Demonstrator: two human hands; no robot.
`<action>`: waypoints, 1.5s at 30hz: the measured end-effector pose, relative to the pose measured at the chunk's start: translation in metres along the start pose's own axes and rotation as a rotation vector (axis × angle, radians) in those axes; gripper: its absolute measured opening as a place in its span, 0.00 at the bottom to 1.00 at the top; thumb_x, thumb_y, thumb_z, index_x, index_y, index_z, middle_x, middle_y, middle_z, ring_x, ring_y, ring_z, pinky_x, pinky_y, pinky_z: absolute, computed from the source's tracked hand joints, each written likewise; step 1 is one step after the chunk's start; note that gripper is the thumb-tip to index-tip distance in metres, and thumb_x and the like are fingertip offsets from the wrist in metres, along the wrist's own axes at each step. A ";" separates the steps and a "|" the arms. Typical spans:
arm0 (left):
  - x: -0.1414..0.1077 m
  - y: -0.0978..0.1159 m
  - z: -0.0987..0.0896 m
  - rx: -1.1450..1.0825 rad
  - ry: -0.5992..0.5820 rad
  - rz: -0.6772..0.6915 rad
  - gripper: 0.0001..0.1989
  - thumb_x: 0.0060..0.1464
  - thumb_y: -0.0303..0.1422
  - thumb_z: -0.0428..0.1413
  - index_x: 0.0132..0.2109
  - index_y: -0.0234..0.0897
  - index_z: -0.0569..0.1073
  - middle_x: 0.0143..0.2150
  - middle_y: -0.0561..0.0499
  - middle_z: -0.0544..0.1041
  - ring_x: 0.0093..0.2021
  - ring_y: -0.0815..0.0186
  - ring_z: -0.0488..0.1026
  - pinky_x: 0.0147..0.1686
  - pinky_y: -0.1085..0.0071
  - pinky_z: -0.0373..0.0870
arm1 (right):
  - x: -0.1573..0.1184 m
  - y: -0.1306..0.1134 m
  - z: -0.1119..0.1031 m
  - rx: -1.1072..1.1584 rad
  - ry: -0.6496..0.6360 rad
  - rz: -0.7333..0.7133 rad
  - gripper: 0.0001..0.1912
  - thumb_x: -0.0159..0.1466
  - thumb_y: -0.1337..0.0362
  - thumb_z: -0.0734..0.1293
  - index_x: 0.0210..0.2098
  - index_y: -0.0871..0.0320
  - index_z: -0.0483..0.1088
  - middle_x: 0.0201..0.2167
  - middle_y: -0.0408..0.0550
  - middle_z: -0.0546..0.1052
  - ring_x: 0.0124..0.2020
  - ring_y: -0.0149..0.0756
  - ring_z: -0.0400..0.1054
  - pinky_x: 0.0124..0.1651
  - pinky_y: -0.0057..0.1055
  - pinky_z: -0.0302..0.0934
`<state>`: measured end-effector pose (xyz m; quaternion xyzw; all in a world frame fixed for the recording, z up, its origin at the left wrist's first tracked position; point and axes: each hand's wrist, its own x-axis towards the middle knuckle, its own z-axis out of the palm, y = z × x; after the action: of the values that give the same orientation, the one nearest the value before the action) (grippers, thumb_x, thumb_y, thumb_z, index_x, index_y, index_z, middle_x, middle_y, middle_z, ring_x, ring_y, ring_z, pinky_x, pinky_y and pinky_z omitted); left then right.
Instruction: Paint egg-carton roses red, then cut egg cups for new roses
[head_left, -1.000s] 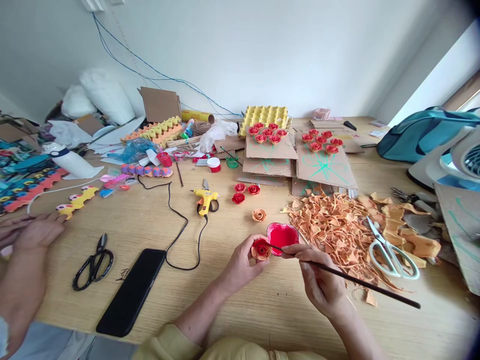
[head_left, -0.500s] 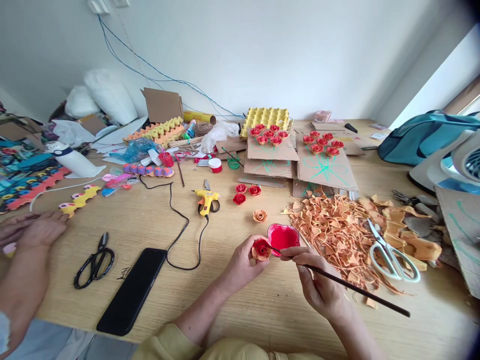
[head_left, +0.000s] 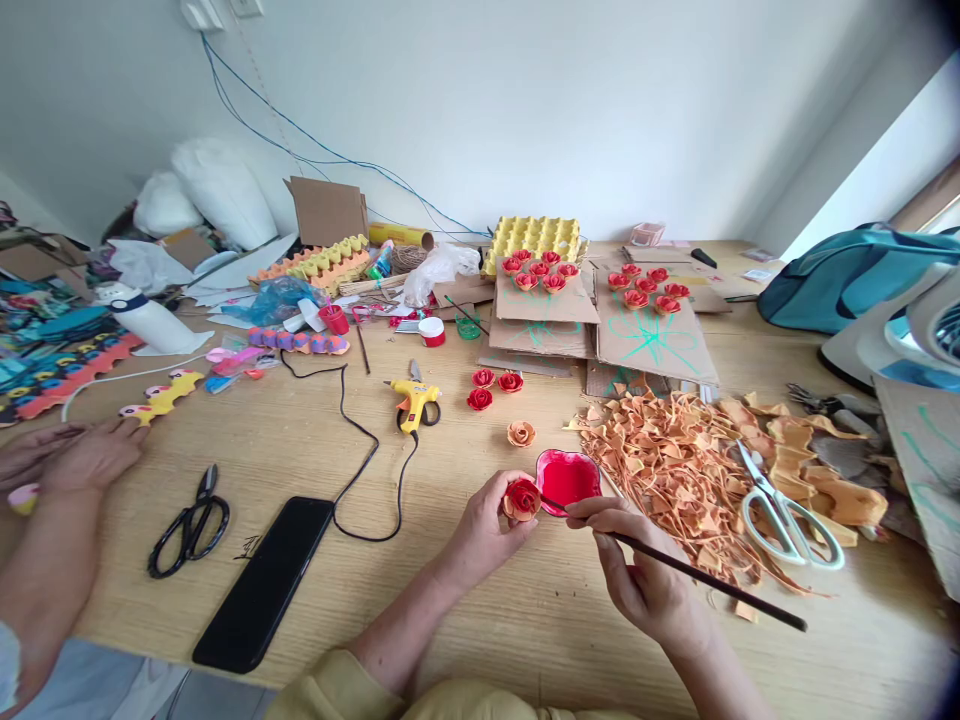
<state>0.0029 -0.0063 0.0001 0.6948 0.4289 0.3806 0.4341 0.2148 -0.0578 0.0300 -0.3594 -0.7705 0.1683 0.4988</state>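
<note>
Left hand: my left hand [head_left: 495, 525] is curled part-closed, thumb and fingers pinching a paper rose [head_left: 522, 498] by its sides.
Rose: held just above the tabletop [head_left: 465, 630], directly left of the paint dish; red across its inner petals, bare orange on the outer ones.
Right hand: my right hand [head_left: 645, 575] is closed in a pen grip on a long dark brush [head_left: 705, 577], its tip at the rose's right edge; I cannot tell whether it touches.
Paint dish: the paint dish [head_left: 568, 456] holds a pool of red.
Loose flowers: three red roses [head_left: 480, 400] sit beyond my left hand, with an orange flower [head_left: 521, 433] nearer me.
Cardboard: green strokes burst outward like a star on the right-hand cardboard sheet [head_left: 690, 362], below a group of red flowers [head_left: 636, 299]; I read no letters in them.
Ink by the phone: small dark handwriting [head_left: 247, 547] beside the black phone [head_left: 262, 585], too small for me to read.
Glue gun: the yellow glue gun [head_left: 414, 402] carries a red switch; any print is too small to make out.
Scraps: orange cuttings [head_left: 667, 460] heaped right of the dish, white-handled scissors [head_left: 766, 489] beside them.
</note>
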 end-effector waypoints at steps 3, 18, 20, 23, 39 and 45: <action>0.000 0.002 -0.001 0.014 -0.007 0.004 0.21 0.50 0.22 0.60 0.51 0.39 0.72 0.48 0.49 0.79 0.47 0.63 0.76 0.48 0.71 0.72 | 0.004 -0.001 0.000 0.023 0.036 -0.004 0.15 0.69 0.77 0.60 0.51 0.54 0.65 0.46 0.55 0.80 0.48 0.38 0.77 0.48 0.35 0.74; 0.000 0.007 -0.002 -0.218 -0.073 -0.035 0.18 0.52 0.25 0.61 0.51 0.37 0.73 0.47 0.48 0.78 0.48 0.62 0.76 0.50 0.71 0.73 | 0.005 -0.003 0.002 0.082 0.012 -0.025 0.16 0.70 0.78 0.59 0.52 0.55 0.65 0.48 0.55 0.79 0.50 0.37 0.77 0.50 0.34 0.73; 0.001 0.007 -0.002 -0.249 -0.081 -0.049 0.18 0.52 0.25 0.61 0.51 0.36 0.72 0.47 0.48 0.78 0.47 0.63 0.76 0.49 0.71 0.73 | 0.006 -0.003 0.002 0.035 -0.013 -0.023 0.16 0.70 0.78 0.59 0.52 0.55 0.65 0.47 0.55 0.79 0.49 0.36 0.77 0.49 0.33 0.73; 0.000 0.005 0.000 -0.228 -0.061 -0.055 0.19 0.50 0.23 0.60 0.51 0.36 0.73 0.48 0.48 0.78 0.47 0.63 0.76 0.48 0.72 0.72 | 0.005 -0.003 0.002 -0.034 -0.058 -0.024 0.15 0.70 0.77 0.60 0.52 0.55 0.64 0.48 0.56 0.79 0.46 0.35 0.77 0.48 0.31 0.72; -0.002 -0.003 0.001 -0.087 -0.034 0.005 0.21 0.51 0.22 0.60 0.52 0.38 0.72 0.49 0.48 0.78 0.48 0.63 0.76 0.50 0.71 0.72 | 0.003 -0.004 0.003 0.087 0.047 -0.034 0.19 0.68 0.79 0.60 0.53 0.54 0.65 0.47 0.54 0.78 0.49 0.37 0.76 0.48 0.33 0.73; 0.000 0.000 -0.001 -0.228 -0.026 -0.053 0.20 0.50 0.23 0.61 0.51 0.37 0.73 0.47 0.49 0.79 0.47 0.63 0.77 0.48 0.72 0.73 | 0.000 0.000 0.003 0.078 0.024 0.013 0.18 0.68 0.79 0.60 0.52 0.54 0.64 0.47 0.54 0.78 0.49 0.36 0.76 0.50 0.33 0.72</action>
<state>0.0025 -0.0061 0.0007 0.6343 0.3954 0.4062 0.5257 0.2117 -0.0576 0.0289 -0.3469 -0.7549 0.1969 0.5206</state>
